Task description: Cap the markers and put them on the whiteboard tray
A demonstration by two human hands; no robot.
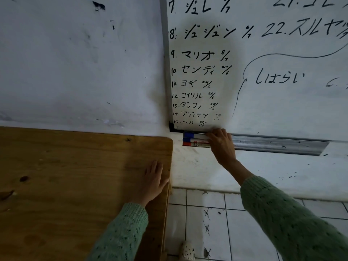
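Markers, three, capped: two blue-capped and one red-capped, lying side by side lengthwise at the left end of the whiteboard tray, just right of the black corner piece of the whiteboard. Right hand on the tray, fingers curled over the markers' right ends, touching them; firm grip or mere nudge not determinable. Left hand open, palm flat on the wooden counter, below and left of the tray, holding nothing. No uncapped marker visible on the counter. Task judged near done: final seating of the markers. Recommended handling: press barrels back against the tray's rear wall, keep them parallel and inside the lip, check caps pushed fully home, then lift fingers straight off without dragging a barrel outward. Risk: front marker rolling over the tray's edge toward the tiled floor.
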